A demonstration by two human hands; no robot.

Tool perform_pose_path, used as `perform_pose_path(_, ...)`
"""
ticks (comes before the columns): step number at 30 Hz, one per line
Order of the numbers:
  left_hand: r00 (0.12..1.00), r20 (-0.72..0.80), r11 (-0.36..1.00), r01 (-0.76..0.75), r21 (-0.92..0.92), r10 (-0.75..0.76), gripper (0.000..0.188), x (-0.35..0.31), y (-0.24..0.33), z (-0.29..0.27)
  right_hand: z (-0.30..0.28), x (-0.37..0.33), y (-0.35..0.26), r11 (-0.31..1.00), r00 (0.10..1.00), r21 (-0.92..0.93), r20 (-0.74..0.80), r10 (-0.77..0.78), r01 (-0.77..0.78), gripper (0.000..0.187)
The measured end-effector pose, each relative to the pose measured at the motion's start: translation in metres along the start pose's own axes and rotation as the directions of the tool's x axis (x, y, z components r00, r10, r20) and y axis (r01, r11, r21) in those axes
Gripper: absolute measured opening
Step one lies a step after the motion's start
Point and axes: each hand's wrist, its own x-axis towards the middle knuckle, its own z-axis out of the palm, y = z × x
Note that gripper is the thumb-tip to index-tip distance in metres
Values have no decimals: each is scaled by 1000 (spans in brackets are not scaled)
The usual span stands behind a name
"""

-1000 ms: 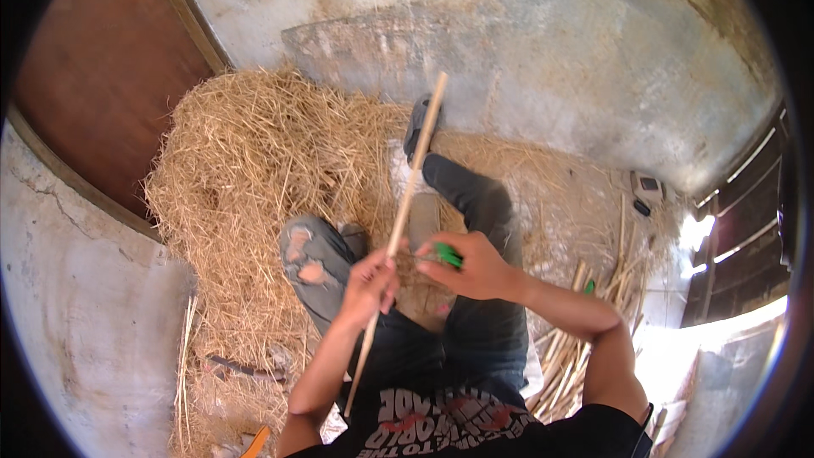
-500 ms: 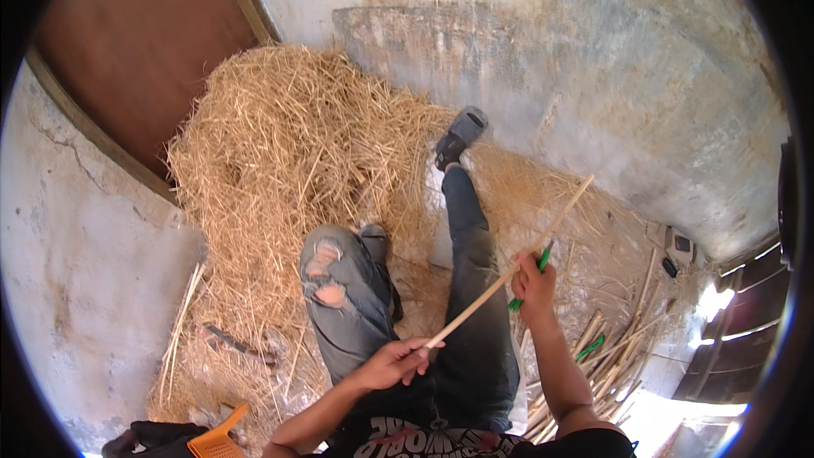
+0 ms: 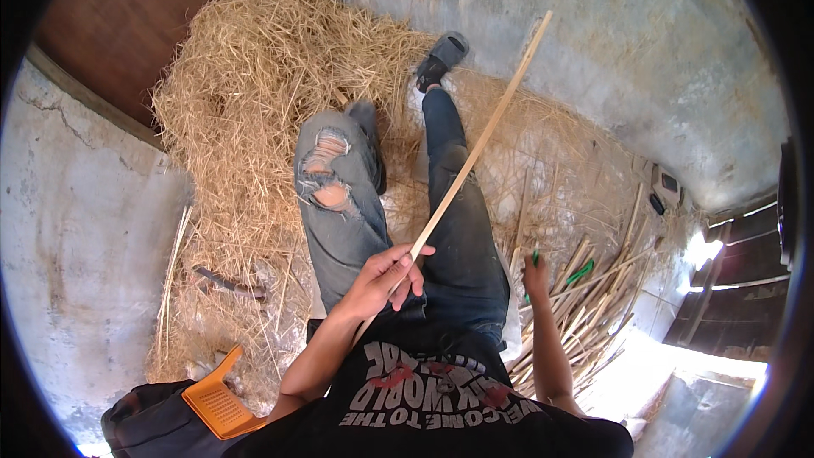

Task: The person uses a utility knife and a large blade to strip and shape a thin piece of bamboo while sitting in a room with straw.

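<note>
My left hand (image 3: 388, 280) is closed around the lower part of a long, pale wooden stick (image 3: 479, 148). The stick slants up and to the right across my legs, its far end near the wall, and its short lower end passes below the hand to my shirt. Out to the right, beside the pile of sticks, my right hand (image 3: 536, 280) is closed on a slim green object (image 3: 535, 256). Only bits of that object show at the fingers, so its exact kind cannot be told.
Loose straw (image 3: 263, 85) is heaped at the far left. Thin sticks (image 3: 585, 314) lie at the right, a green item (image 3: 580, 271) among them. A dark tool (image 3: 227, 282) lies left of my legs. An orange plastic piece (image 3: 216, 399) rests near a dark bag (image 3: 153, 420).
My right hand has left the stick and moved right and down toward the stick pile with the green object. The stick now points more steeply upward in my left hand. The view has shifted.
</note>
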Motion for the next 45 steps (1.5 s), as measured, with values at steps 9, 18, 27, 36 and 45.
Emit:
perform_pose_path(9,999,15,996,34,-78,-33,47,2,4,-12,-1,-91,62,953,979,-272,-186,85,-134,35)
perform_pose_path(18,998,-17,991,-64,-117,63,54,33,0,-20,17,-28,-107,985,919,-28,-355,-171,172,36)
perform_pose_path(27,793,-456,782,-41,622,404,37,14,-32,-131,19,47,14,966,979,-247,-200,24,-75,38)
perform_pose_path(36,555,-658,139,701,699,508,42,-175,-229,-273,39,9,94,821,945,-468,-168,281,-327,53)
perform_pose_path(45,-136,-989,-18,991,-135,-58,50,-327,-356,-199,49,7,153,757,930,-569,-35,367,-320,37)
